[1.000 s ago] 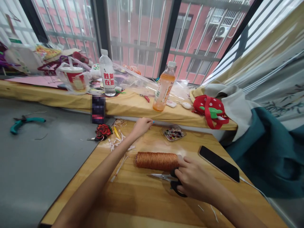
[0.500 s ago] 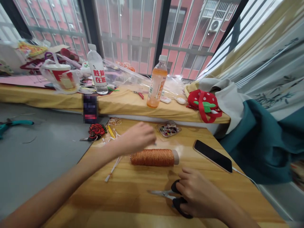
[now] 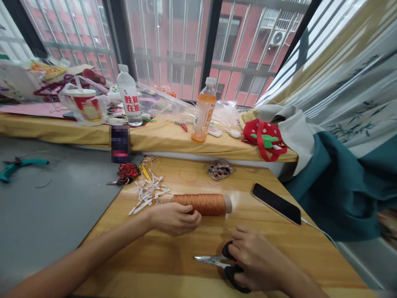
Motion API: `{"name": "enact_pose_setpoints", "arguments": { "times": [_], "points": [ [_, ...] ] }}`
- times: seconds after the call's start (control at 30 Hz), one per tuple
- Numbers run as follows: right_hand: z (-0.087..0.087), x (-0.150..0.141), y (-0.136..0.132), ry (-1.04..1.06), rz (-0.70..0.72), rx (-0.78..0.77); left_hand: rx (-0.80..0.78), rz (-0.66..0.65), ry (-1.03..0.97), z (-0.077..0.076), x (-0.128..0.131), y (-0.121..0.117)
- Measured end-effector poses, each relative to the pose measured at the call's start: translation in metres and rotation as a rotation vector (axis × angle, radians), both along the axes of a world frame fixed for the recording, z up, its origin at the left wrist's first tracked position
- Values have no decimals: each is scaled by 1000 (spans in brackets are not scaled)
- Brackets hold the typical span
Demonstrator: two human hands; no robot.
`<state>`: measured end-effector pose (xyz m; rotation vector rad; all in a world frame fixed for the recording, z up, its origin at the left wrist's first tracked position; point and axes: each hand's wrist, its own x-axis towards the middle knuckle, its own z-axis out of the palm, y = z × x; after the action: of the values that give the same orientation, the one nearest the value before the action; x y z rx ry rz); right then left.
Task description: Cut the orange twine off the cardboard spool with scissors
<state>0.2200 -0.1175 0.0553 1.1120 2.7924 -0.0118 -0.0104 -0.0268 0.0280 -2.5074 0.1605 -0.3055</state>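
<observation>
My left hand [image 3: 176,218] is just in front of a spool of orange thread [image 3: 203,205], covering part of its near side. Its fingers are loosely bent and somewhat apart, and I see nothing held in them. My right hand [image 3: 257,258] grips a pair of scissors [image 3: 214,260] by the black handles. The blades lie slightly apart above the wooden table [image 3: 149,260] and point left. Left of the spool lies a loose pile of white strips [image 3: 147,192] with orange bits.
A clear tray of beads [image 3: 220,169] sits behind the spool. To the right lies a phone [image 3: 276,203] with a white cable. An orange drink bottle [image 3: 204,114], a water bottle [image 3: 130,97] and a strawberry bag [image 3: 263,136] occupy the sill. Teal pliers [image 3: 21,165] rest at far left.
My left hand has come down toward me from above the spool to its near side, uncovering the white strips. My right hand keeps the scissors in nearly the same place.
</observation>
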Motion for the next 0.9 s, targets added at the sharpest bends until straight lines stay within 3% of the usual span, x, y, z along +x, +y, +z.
{"name": "enact_pose_setpoints", "arguments": {
  "times": [0.33,0.5,0.57,0.7,0.8,0.9],
  "points": [
    [-5,4,1,3,-10,-19,-257,-24,-32,-3,-4,17],
    [-7,6,0,32,-10,0,-557,374,-204,6,-6,28],
    [-6,6,0,72,-4,8,-681,448,-181,8,-7,31],
    [-1,6,4,325,-53,87,-822,545,-194,7,-5,32],
    [0,6,15,634,-189,136,-886,515,-180,3,0,33],
    [-7,3,32,835,-297,-19,-882,475,-213,6,3,29]
  ]
}}
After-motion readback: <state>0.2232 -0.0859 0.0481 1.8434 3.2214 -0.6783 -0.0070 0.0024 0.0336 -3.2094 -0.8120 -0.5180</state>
